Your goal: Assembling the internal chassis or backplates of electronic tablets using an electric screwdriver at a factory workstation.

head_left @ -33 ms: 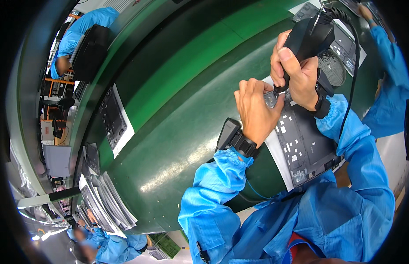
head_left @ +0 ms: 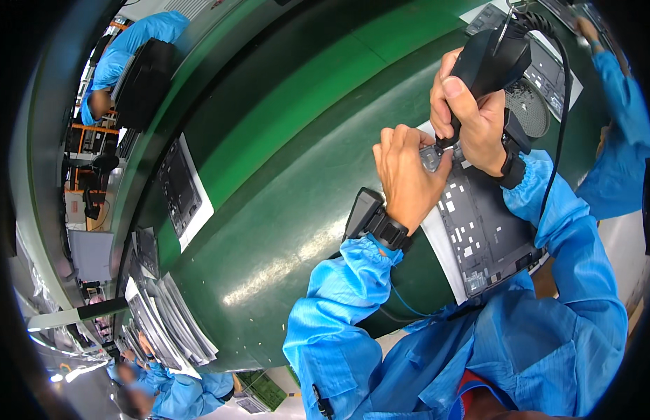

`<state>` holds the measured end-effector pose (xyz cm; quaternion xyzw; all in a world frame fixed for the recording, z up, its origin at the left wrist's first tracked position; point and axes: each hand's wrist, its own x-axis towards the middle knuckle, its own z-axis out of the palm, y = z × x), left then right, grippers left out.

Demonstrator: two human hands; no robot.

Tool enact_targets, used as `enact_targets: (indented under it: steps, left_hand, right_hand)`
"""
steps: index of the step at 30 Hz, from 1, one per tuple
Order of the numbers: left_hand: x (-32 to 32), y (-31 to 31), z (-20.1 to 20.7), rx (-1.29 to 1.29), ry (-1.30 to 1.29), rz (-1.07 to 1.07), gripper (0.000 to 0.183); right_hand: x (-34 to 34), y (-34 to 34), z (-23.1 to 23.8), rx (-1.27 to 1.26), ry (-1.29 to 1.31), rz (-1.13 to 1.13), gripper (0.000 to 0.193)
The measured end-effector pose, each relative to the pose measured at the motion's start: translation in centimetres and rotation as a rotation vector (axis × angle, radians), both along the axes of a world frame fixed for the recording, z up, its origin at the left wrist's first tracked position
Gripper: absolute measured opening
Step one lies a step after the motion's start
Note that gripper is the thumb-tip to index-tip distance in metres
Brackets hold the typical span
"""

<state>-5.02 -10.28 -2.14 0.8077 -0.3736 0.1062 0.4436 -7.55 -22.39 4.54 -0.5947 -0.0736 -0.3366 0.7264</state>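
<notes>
Panel stack [head_left: 164,322] lies far left; green belt [head_left: 283,175] between

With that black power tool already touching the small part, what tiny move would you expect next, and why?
Probably a short straight press of the electric screwdriver into the dark device panel. The right hand has it in a full grip, tip down at the small grey part, which the left hand steadies with its fingertips. Whether the tip is seated cannot be told.

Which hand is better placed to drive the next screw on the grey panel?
Right hand, probably: it grips the black electric screwdriver with its tip on the grey panel. The left hand only steadies a small part beside the tip.
</notes>
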Motion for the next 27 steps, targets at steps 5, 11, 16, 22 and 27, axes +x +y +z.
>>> enact_targets:
  steps: [5,11,16,22,27]
  left_hand:
    - [0.03,-0.05,-0.11,-0.011,-0.002,-0.006,0.038]
    - [0.04,0.0,-0.03,-0.012,0.015,-0.003,0.037]
    - [-0.02,-0.02,0.1,-0.009,0.026,-0.005,0.035]
    - [0.03,0.11,0.17,-0.008,0.024,0.002,0.035]
    - [0.02,0.03,0.18,-0.033,0.021,-0.004,0.035]
  right_hand:
    - [-0.06,-0.01,-0.18,0.002,-0.009,0.034,0.02]
    - [-0.02,0.12,-0.3,-0.095,0.025,0.026,0.021]
    - [0.03,-0.09,-0.92,-0.106,0.028,0.034,0.021]
    - [-0.04,0.36,-0.55,0.032,0.036,0.059,0.021]
    - [-0.07,0.42,-0.67,0.004,0.032,0.054,0.017]
